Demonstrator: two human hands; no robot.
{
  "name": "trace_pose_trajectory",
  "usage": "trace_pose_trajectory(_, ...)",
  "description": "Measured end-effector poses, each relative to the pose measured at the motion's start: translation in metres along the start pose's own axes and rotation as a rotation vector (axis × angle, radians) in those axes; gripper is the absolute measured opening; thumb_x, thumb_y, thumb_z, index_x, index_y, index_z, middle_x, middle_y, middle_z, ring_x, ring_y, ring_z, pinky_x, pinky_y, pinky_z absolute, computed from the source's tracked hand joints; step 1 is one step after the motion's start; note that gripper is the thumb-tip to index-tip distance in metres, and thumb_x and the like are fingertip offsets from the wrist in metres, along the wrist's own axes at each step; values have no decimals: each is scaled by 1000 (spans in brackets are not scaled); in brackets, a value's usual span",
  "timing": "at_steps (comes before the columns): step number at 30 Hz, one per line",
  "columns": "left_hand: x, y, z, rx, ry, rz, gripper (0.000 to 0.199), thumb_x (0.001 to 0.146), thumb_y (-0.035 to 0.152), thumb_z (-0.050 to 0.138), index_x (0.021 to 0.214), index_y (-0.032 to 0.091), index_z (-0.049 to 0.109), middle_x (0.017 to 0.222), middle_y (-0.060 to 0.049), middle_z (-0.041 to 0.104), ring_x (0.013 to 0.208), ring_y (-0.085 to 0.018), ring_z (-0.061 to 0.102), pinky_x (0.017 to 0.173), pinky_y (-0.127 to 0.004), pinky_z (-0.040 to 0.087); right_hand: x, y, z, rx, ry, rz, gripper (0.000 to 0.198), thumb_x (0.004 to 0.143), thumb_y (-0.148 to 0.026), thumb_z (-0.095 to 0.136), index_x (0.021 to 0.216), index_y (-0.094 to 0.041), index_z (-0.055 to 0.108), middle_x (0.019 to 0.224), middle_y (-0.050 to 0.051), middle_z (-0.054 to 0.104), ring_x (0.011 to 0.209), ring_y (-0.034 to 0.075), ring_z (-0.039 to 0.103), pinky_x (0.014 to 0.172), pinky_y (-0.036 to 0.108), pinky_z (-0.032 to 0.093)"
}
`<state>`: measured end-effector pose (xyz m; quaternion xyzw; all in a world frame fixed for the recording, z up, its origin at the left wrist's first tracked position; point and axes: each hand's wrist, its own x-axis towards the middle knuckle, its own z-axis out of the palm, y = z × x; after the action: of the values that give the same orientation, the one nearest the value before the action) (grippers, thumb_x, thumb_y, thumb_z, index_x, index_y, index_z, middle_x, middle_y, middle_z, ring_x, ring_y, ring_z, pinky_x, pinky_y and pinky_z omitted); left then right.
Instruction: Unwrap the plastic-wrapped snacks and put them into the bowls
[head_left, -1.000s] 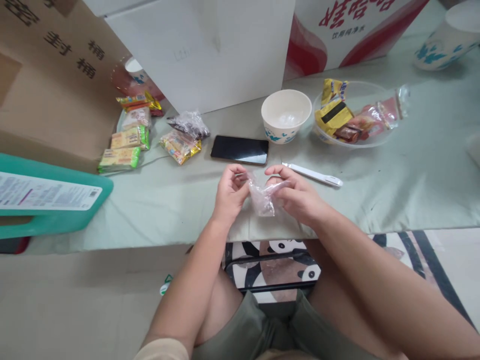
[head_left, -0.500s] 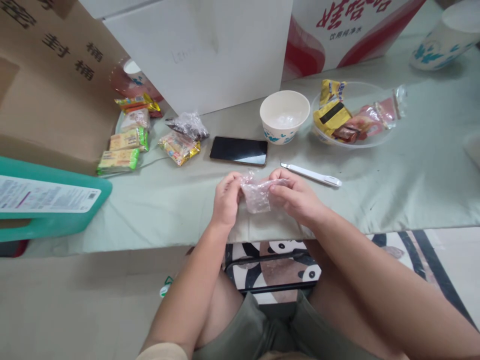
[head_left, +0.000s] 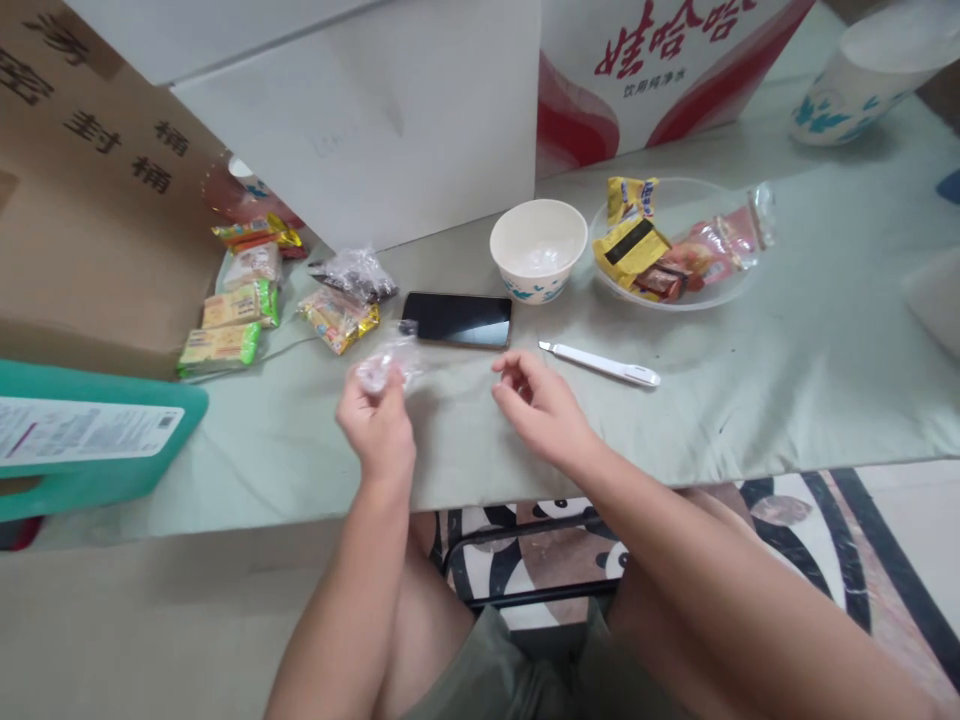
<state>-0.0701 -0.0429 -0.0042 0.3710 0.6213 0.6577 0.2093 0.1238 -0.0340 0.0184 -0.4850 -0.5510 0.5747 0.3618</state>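
A crumpled piece of clear plastic wrap [head_left: 397,352] is pinched in my left hand [head_left: 379,415], above the cloth in front of the phone. My right hand [head_left: 541,402] hovers apart from it, fingers loosely curled with a gap between thumb and forefinger, holding nothing. Just beyond the right hand lies a white utility knife [head_left: 600,364] with its blade tip showing. A black phone [head_left: 457,319] rests flat behind both hands. Behind the knife stands a paper bowl [head_left: 538,250] with something clear inside.
A clear plastic bowl [head_left: 720,292] holds several wrapped snacks. More snack packs [head_left: 238,305] lie at the left beside a cardboard box [head_left: 90,230]. A teal container [head_left: 97,440] stands at the left edge. White boxes [head_left: 360,140] line the back; a paper cup [head_left: 847,95] is far right.
My hands have parted. The left moved left with the plastic wrap, and the right let go of it. The whole view has shifted slightly.
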Motion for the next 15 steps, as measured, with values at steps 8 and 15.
trace_pose_trajectory(8, 6, 33, -2, 207, 154, 241, 31, 74, 28, 87, 88, 27, 60, 83, 4, 60, 78, -17, 61, 80, -36, 55, 0, -11, -5, -434, -354, 17, 17, 93, -28, 51, 95, -23, 67, 66, -1, 63, 65, 16, 54, 64, 29, 29)
trace_pose_trajectory(15, 41, 94, 76, 655, -169, 698, 34, 86, 32, 73, 67, 28, 45, 69, 2, 44, 72, -20, 56, 76, -41, 52, 0, -14, -12, -661, -547, -74, 33, 97, -34, 42, 108, -23, 71, 100, 8, 79, 84, 24, 71, 64, 32, 33)
